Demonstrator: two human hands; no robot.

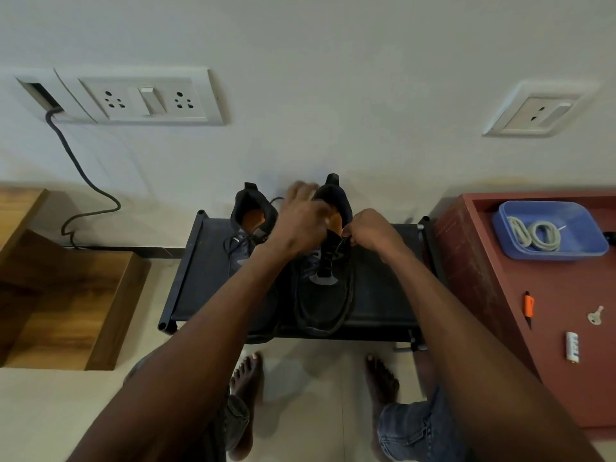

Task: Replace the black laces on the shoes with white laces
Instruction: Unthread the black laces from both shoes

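Black mesh rack (383,295) nearest holds both shoes at working height. On the right shoe (325,295), the right hand (370,230) pinches a black lace (340,245), likely to draw it out. The left hand (301,221) is blurred; its fingers I cannot tell. White laces (536,233) wait coiled in the blue tub (580,228), far right.
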